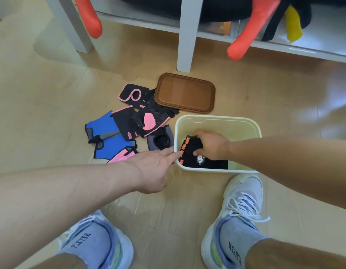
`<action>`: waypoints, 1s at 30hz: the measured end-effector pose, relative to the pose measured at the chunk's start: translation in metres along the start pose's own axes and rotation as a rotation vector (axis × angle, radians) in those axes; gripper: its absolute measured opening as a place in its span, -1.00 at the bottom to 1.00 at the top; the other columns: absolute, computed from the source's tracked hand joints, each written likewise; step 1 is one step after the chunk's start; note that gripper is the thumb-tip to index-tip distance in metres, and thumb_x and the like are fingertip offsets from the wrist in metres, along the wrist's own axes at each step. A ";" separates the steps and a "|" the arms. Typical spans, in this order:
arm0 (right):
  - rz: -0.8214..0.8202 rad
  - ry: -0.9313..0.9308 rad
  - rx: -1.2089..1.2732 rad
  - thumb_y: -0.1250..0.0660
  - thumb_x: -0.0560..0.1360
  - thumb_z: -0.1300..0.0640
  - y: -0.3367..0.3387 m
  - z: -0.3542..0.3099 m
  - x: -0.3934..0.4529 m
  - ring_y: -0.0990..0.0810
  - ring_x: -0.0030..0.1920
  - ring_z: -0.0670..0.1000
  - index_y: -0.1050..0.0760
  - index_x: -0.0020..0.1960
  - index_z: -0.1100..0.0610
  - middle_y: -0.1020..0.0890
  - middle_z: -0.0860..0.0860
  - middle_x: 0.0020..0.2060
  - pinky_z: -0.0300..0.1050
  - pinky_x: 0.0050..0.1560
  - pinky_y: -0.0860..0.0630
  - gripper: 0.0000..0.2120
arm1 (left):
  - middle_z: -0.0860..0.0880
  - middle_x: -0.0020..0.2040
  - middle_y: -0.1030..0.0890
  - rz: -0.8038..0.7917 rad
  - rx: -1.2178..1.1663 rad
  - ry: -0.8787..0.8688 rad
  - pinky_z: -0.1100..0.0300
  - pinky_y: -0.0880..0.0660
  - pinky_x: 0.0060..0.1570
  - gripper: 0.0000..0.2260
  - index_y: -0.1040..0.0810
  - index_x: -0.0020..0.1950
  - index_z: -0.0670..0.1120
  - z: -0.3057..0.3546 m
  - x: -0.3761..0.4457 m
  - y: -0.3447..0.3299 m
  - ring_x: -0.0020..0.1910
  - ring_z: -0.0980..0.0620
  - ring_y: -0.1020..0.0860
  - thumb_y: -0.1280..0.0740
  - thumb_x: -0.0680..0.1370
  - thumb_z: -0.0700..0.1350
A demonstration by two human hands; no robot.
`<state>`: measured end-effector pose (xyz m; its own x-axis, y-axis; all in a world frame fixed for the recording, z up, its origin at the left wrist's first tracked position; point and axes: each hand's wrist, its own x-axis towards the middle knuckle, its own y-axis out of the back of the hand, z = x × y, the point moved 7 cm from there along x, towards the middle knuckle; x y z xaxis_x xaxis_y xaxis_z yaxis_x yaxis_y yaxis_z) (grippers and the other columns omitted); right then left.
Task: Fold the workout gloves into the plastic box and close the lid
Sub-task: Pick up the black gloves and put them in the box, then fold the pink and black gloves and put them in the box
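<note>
A cream plastic box (245,123) stands on the floor in front of my feet. Inside it lies a black glove with orange stripes (189,152). My right hand (212,144) is down in the box, fingers closed on that glove. My left hand (154,167) reaches to the box's left rim, its fingertips touching the glove's orange edge. The brown lid (185,93) lies flat on the floor behind the box. Left of the box sits a loose pile: blue gloves (106,133), black-and-pink gloves (147,119) and a grey-and-black glove (160,140).
White furniture legs (185,35) and a low shelf stand at the back, with orange (253,28), black and yellow items hanging over them. My two white shoes (240,210) are planted just in front of the box on a tan floor.
</note>
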<state>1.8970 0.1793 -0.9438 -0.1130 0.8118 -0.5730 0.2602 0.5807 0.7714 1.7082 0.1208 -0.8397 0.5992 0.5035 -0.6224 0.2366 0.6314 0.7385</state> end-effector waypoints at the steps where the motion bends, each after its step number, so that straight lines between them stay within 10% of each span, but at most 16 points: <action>1: 0.015 -0.005 0.014 -0.46 0.52 -0.05 0.002 0.003 0.000 -0.49 0.35 0.14 -0.35 0.46 0.07 -0.52 0.06 0.37 0.05 0.34 -0.45 -0.42 | 0.11 0.69 0.01 0.009 -0.005 0.004 0.11 -0.36 0.36 -0.26 0.09 0.68 0.08 -0.001 0.000 0.001 0.55 -0.02 -0.31 -0.26 0.61 -0.08; 7: 0.111 0.003 -0.078 -0.36 0.59 0.05 0.003 0.003 -0.014 -0.40 0.44 0.10 -0.35 0.50 0.01 -0.44 0.01 0.44 0.02 0.34 -0.44 -0.50 | 0.09 0.70 0.09 0.024 -0.051 0.028 0.10 -0.33 0.39 -0.25 0.13 0.69 0.04 0.001 -0.004 0.003 0.58 -0.04 -0.27 -0.18 0.59 -0.21; 16: -0.216 0.019 -0.445 -0.30 0.54 0.12 -0.013 0.003 -0.009 -0.36 0.44 0.14 -0.17 0.62 -0.14 -0.35 -0.01 0.47 0.07 0.34 -0.45 -0.30 | 0.20 0.69 0.06 -0.026 -0.145 0.037 0.26 -0.33 0.09 -0.18 0.19 0.67 0.17 -0.013 -0.005 0.002 0.57 0.03 -0.27 -0.15 0.56 -0.28; 21: -0.209 -0.080 -0.581 -0.29 0.50 -0.03 0.008 0.021 -0.010 -0.25 0.52 0.12 -0.26 0.56 -0.23 -0.40 -0.03 0.46 0.28 0.52 -0.04 -0.36 | 0.15 0.69 0.11 -0.039 -0.067 0.076 0.15 -0.21 0.51 -0.21 0.12 0.69 0.12 -0.048 -0.015 -0.012 0.66 0.05 -0.07 -0.20 0.56 -0.21; 24: -0.158 -0.086 -0.559 -0.30 0.52 -0.05 0.027 0.018 -0.014 -0.42 0.43 0.10 -0.38 0.50 -0.16 -0.51 -0.02 0.39 0.19 0.51 -0.15 -0.46 | 0.07 0.70 0.04 -0.090 0.025 0.179 0.09 -0.23 0.54 -0.31 -0.01 0.68 0.05 -0.083 -0.028 -0.019 0.65 0.01 -0.08 -0.19 0.60 -0.18; 27: 0.061 -0.071 -0.436 -0.24 0.53 0.06 0.068 -0.005 -0.020 -0.64 0.13 0.14 -0.61 0.19 -0.06 -0.68 0.01 0.11 -0.02 0.18 -0.54 -0.71 | 0.01 0.67 -0.14 -0.112 0.066 0.270 0.03 -0.32 0.48 -0.41 -0.14 0.66 0.00 -0.111 -0.042 -0.020 0.60 -0.04 -0.22 -0.19 0.62 -0.11; 30: 0.326 0.032 -0.376 -0.18 0.55 0.08 0.114 -0.051 -0.034 -0.65 -0.08 0.12 -0.59 0.02 -0.07 -0.69 -0.05 -0.11 -0.10 -0.15 -0.47 -0.79 | -0.02 0.62 -0.24 -0.123 0.075 0.317 -0.02 -0.37 0.44 -0.46 -0.24 0.61 0.00 -0.124 -0.051 -0.020 0.56 -0.08 -0.29 -0.20 0.62 -0.08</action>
<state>1.8817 0.2212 -0.8226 -0.1146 0.9528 -0.2811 -0.0760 0.2737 0.9588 1.5782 0.1561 -0.8549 0.2979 0.5918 -0.7490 0.3547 0.6598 0.6624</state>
